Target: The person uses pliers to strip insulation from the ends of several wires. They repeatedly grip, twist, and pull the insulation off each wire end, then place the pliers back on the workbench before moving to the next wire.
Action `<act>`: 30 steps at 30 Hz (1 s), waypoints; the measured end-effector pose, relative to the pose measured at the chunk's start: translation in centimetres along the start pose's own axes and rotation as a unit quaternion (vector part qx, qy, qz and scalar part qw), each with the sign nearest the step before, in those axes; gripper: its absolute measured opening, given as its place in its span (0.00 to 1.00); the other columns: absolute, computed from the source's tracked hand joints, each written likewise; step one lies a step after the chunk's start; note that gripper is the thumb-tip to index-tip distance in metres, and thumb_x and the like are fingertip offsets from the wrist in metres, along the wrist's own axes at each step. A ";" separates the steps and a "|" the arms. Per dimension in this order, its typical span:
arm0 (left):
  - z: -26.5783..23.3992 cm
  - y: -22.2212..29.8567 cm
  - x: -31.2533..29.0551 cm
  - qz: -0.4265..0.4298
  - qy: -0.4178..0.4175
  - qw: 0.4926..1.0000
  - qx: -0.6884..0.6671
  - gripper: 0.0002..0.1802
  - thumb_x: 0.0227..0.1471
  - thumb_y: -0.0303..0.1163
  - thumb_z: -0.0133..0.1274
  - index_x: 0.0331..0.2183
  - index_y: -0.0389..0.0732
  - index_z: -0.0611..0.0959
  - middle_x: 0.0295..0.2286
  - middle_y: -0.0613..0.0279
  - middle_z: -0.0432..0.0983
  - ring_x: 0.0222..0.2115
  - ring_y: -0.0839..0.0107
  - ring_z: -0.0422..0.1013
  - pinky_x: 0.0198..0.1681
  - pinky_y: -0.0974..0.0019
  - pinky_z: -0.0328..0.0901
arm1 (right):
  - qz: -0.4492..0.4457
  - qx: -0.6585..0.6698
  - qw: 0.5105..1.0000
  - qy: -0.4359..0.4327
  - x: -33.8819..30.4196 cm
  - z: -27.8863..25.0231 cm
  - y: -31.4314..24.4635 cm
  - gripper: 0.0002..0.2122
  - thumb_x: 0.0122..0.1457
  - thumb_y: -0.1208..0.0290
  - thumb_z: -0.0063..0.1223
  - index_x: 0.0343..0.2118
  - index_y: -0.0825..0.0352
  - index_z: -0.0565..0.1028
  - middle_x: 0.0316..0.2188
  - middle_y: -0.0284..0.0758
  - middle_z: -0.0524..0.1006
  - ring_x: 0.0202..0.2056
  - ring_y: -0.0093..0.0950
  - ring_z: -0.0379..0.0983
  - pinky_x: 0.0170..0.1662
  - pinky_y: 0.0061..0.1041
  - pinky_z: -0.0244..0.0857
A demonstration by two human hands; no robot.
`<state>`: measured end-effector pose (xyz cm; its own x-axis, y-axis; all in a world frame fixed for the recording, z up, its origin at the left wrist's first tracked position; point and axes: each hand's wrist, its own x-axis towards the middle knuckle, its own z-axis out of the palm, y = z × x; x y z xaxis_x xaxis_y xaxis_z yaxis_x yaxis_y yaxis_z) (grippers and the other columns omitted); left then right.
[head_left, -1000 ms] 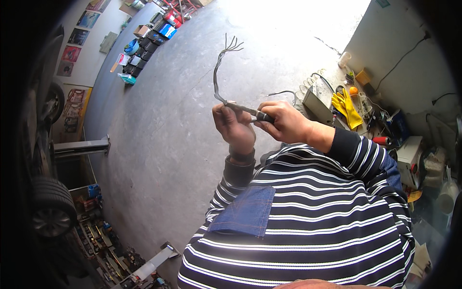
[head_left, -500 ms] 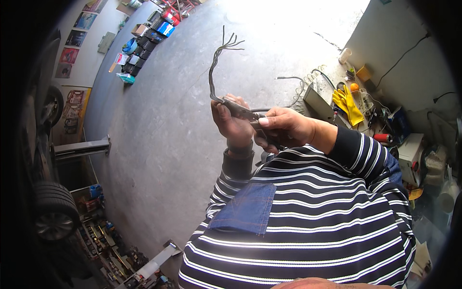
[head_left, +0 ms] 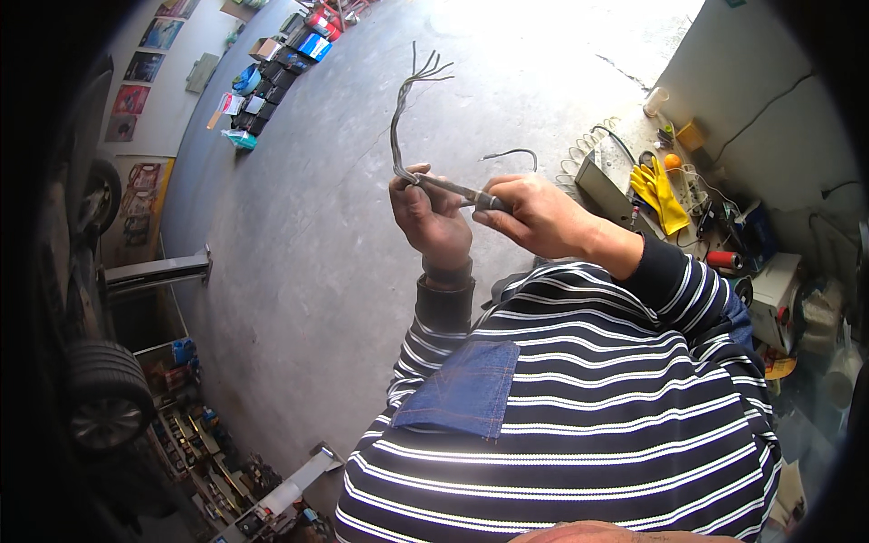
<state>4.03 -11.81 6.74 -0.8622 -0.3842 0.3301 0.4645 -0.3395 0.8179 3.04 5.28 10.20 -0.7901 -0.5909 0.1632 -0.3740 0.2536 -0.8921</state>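
My left hand [head_left: 433, 222] is closed around a dark cable, and its stripped end, a twisted bundle of wires [head_left: 396, 127], rises above the fingers and fans into several loose tips. In my right hand [head_left: 548, 215] is a metal tool with a dark grip, which looks like pliers [head_left: 460, 189]. Its narrow end reaches the base of the wires beside my left thumb. Fingers hide part of the tool and of the cable. A piece of dark cable [head_left: 516, 151] curves out beyond my right hand.
Yellow gloves [head_left: 659, 195], a grey box [head_left: 605, 185] and tangled cords lie along the right wall. Dark boxes [head_left: 262, 104] line the far left. A vehicle wheel [head_left: 107, 398], a metal lift arm [head_left: 158, 271] and a parts tray [head_left: 213, 462] stand at left.
The pliers have turned, and their end now sits at the base of the wires. My right hand has risen and shifted slightly right; the wire bundle has moved slightly left.
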 end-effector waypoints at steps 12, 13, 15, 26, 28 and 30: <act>-0.3 0.7 0.2 -0.045 -0.049 0.995 -0.070 0.22 0.69 0.48 0.46 0.45 0.35 0.76 0.18 0.73 0.54 0.17 0.82 0.46 0.20 0.72 0.45 | -0.094 -0.023 0.995 0.017 0.5 -1.0 0.7 0.08 0.60 0.71 0.62 0.33 0.72 0.78 0.34 0.46 0.78 0.35 0.49 0.77 0.38 0.42 0.72; -0.2 0.6 0.2 -0.048 -0.053 0.995 -0.075 0.23 0.69 0.48 0.45 0.45 0.35 0.76 0.18 0.73 0.54 0.17 0.81 0.46 0.20 0.72 0.45 | -0.098 -0.027 0.995 0.020 0.5 -1.0 0.8 0.08 0.59 0.71 0.63 0.33 0.72 0.78 0.35 0.46 0.78 0.35 0.49 0.77 0.38 0.42 0.72; -0.3 0.6 0.2 -0.054 -0.065 0.993 -0.085 0.23 0.69 0.48 0.45 0.45 0.36 0.76 0.18 0.72 0.54 0.16 0.81 0.46 0.20 0.72 0.45 | -0.100 -0.034 0.994 0.012 0.6 -1.2 1.0 0.08 0.59 0.72 0.62 0.33 0.72 0.78 0.35 0.45 0.78 0.34 0.49 0.77 0.38 0.42 0.72; -1.7 0.3 1.8 -0.071 -0.150 0.979 -0.119 0.30 0.65 0.56 0.46 0.45 0.34 0.76 0.20 0.69 0.62 0.19 0.79 0.56 0.24 0.69 0.54 | 0.139 0.441 0.862 -0.209 0.4 -1.4 0.4 0.19 0.71 0.59 0.52 0.29 0.71 0.79 0.23 0.35 0.78 0.24 0.26 0.73 0.27 0.26 0.65; -1.4 0.3 2.6 -0.037 -0.143 0.988 -0.047 0.34 0.65 0.60 0.46 0.46 0.34 0.75 0.21 0.67 0.65 0.20 0.77 0.58 0.25 0.68 0.56 | 0.161 0.589 0.760 -0.220 0.3 -0.8 0.0 0.20 0.71 0.56 0.52 0.30 0.71 0.79 0.22 0.33 0.78 0.23 0.22 0.72 0.27 0.23 0.63; -0.7 0.0 3.1 0.031 -0.126 0.991 0.024 0.34 0.66 0.60 0.45 0.48 0.34 0.75 0.25 0.65 0.67 0.24 0.76 0.62 0.28 0.69 0.60 | 0.143 0.554 0.794 -0.208 0.8 -0.5 0.0 0.20 0.71 0.56 0.53 0.29 0.71 0.79 0.21 0.32 0.77 0.23 0.21 0.71 0.27 0.23 0.63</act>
<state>1.52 -13.65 7.46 -0.8583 -0.1741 0.4828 0.5132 -0.2776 0.8122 2.17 5.19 10.59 -0.4512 -0.8903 -0.0613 0.6300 -0.2691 -0.7285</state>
